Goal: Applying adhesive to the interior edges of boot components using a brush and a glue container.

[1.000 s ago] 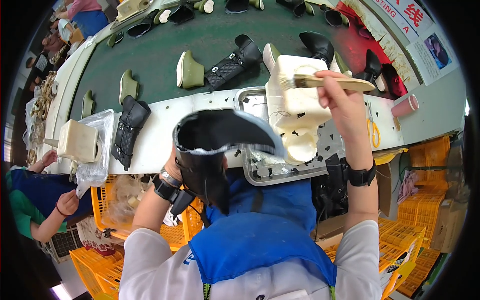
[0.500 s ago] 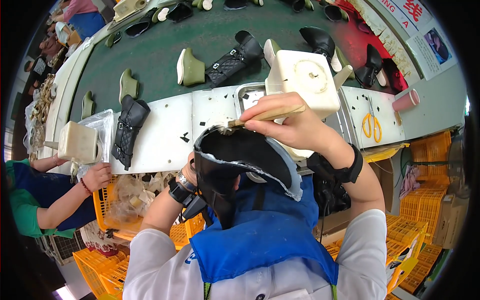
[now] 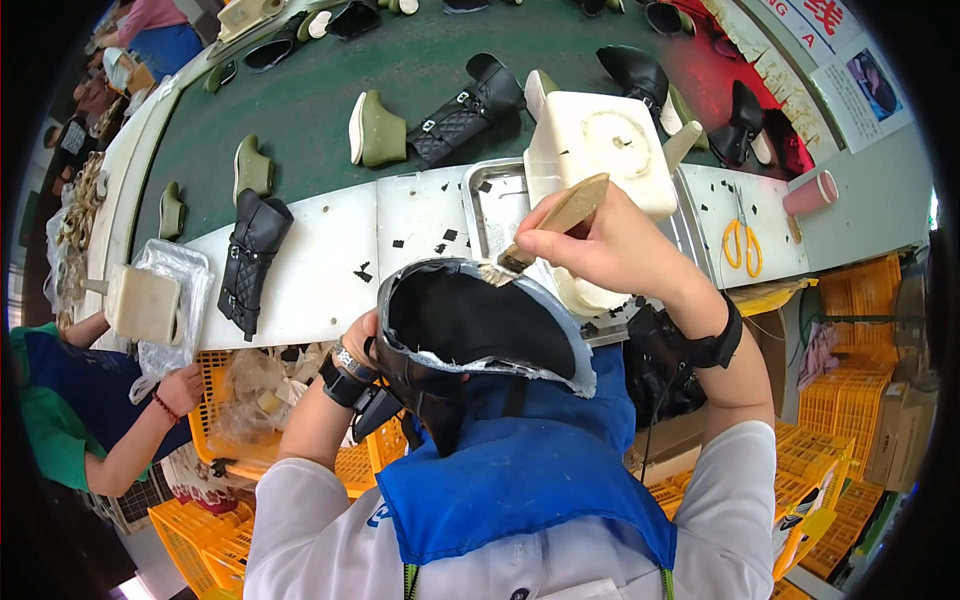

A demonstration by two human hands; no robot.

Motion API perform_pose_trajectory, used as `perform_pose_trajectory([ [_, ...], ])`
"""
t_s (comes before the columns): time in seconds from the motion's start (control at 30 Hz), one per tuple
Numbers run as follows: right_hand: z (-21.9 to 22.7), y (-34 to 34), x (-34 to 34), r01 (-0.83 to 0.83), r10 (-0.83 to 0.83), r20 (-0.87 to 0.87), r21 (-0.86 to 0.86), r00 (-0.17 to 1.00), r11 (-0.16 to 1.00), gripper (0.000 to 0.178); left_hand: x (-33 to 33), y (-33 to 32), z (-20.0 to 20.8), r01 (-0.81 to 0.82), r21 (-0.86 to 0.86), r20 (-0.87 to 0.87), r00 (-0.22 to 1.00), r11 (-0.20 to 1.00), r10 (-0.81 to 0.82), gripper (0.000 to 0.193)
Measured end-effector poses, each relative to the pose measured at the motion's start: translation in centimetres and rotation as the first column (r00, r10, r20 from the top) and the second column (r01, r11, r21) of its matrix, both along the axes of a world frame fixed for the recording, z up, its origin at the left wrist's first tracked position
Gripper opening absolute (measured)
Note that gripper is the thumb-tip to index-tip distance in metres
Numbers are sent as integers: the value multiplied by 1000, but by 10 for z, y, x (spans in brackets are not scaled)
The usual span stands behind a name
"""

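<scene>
In front of my chest is a black boot upper (image 3: 480, 320), its wide mouth turned up and its edge whitish all round. My left hand (image 3: 366, 338) grips it at the left side; its fingers are partly hidden behind the black material. My right hand (image 3: 592, 248) is closed around the wooden handle of a flat brush (image 3: 566, 215). The brush's pale bristles touch the far edge of the upper's mouth. Just beyond my right hand, a cream plastic container (image 3: 612, 145) with a stubby spout stands over a metal tray (image 3: 482, 205).
Black boot uppers (image 3: 256, 262) and green wedge soles (image 3: 382, 132) lie along the green conveyor belt (image 3: 310, 130) and white ledge. Orange-handled scissors (image 3: 742, 245) and a pink cup (image 3: 810, 193) are at right. A co-worker's hands (image 3: 180, 390) work at left. Yellow crates (image 3: 835, 410) stand below.
The brush has moved right along the upper's edge, its handle now more upright. The upper has tilted, showing more of its inside. At left, the co-worker's hand has dropped lower.
</scene>
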State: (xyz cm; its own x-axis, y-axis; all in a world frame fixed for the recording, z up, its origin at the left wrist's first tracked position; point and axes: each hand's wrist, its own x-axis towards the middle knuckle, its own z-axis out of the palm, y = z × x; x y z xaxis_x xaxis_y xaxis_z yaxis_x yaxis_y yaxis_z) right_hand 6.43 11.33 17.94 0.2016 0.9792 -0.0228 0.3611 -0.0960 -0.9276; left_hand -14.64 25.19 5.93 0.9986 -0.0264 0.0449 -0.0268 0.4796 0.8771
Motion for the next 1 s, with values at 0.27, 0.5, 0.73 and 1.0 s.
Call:
perform_pose_trajectory([
  [0.27,4,2,17,-43,47,24,-141,999,989,17,4,-1,1,16,21,2,1000,1000,-16,100],
  [0.5,-5,9,5,-42,39,-54,-42,998,998,17,3,-2,2,13,39,3,1000,999,-13,103],
  [0.73,-12,3,-1,0,34,-241,140,970,990,18,-8,6,-2,-30,103,-8,999,994,31,105],
  [1.0,-1,-34,30,506,-383,-408,257,829,823,21,-40,47,17,-159,313,-23,984,936,175,111],
])
